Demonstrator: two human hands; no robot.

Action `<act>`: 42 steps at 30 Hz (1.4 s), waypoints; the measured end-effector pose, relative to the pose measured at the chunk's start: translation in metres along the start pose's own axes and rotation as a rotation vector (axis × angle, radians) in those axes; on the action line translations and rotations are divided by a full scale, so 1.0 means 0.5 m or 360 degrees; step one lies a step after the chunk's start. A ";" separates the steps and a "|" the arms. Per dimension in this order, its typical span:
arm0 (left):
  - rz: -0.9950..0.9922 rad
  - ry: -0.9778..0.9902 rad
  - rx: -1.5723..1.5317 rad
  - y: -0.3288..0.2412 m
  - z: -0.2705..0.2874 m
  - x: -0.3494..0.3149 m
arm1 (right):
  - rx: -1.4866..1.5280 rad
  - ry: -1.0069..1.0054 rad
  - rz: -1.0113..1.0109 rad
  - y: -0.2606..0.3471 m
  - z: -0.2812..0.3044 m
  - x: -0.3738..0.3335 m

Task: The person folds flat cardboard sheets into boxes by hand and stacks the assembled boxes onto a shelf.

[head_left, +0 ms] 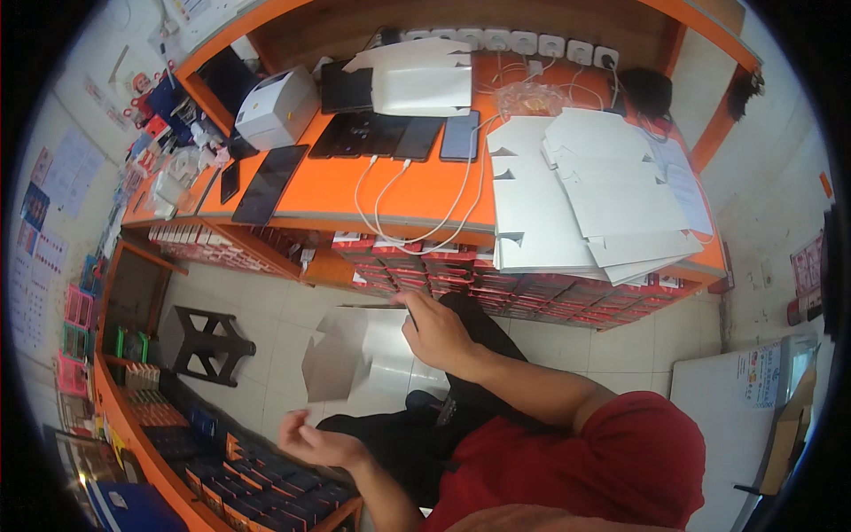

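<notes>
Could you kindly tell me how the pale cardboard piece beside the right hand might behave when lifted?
The cardboard piece is probably light for its size, since its panels look thin. It may bend where its darker left part meets the brighter middle, and it seems unlikely to roll, having broad flat panels.

Comes to two hands, one unfolded silvery carton near them, one dark stool, and one worktop carrying one white printer-like machine, two piles of flat white cartons, one opened white carton and at least five flat dark devices. Includes at least two white cables, about eight white sockets in a row and two pink baskets. Takes in red boxes below and dark boxes at lower left, all too many and too tightly packed to count.
</notes>
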State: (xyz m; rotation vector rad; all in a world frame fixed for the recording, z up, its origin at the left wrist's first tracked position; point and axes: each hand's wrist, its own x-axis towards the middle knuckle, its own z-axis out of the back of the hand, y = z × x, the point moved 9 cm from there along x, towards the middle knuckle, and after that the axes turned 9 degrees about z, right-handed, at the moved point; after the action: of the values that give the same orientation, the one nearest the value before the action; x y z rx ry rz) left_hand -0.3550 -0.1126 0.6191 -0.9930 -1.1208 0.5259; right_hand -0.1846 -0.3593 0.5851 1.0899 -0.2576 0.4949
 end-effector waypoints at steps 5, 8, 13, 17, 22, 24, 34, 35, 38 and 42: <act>0.1616 0.0708 -0.1543 0.063 -0.166 -0.151 | -0.0036 0.0060 0.0779 0.138 -0.056 -0.062; 0.1653 0.0502 -0.1400 0.102 -0.159 -0.111 | 0.0199 0.0241 0.0872 0.162 -0.087 -0.085; 0.1511 0.0381 -0.1267 0.126 -0.123 -0.080 | 0.1286 0.0504 -0.0122 0.073 -0.123 -0.084; 0.1337 0.0270 -0.1340 0.105 -0.120 -0.082 | 0.1681 0.0388 0.0127 0.111 -0.087 -0.070; 0.1405 0.0464 -0.1439 0.063 -0.158 -0.102 | 0.0428 0.0209 0.0896 0.154 -0.039 -0.041; 0.1521 0.0401 -0.1560 0.068 -0.156 -0.103 | 0.0482 0.0352 0.0957 0.158 -0.043 -0.043; 0.1420 0.0895 -0.1474 0.063 -0.165 -0.128 | 0.0249 0.0001 0.0953 0.170 -0.035 -0.041; 0.1406 0.0961 -0.1441 0.063 -0.167 -0.129 | 0.0232 -0.0062 0.0917 0.166 -0.030 -0.040; 0.1407 0.0892 -0.1316 0.077 -0.160 -0.127 | 0.0050 0.0029 0.0937 0.168 -0.041 -0.043; 0.1417 0.0867 -0.1247 0.087 -0.160 -0.119 | 0.0068 0.0269 0.0947 0.169 -0.065 -0.040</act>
State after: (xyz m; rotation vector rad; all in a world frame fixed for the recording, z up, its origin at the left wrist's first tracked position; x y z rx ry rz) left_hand -0.2991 -0.1685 0.5446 -2.1971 -0.3094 0.4548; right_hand -0.2457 -0.3043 0.6279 0.9975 -0.4258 1.1220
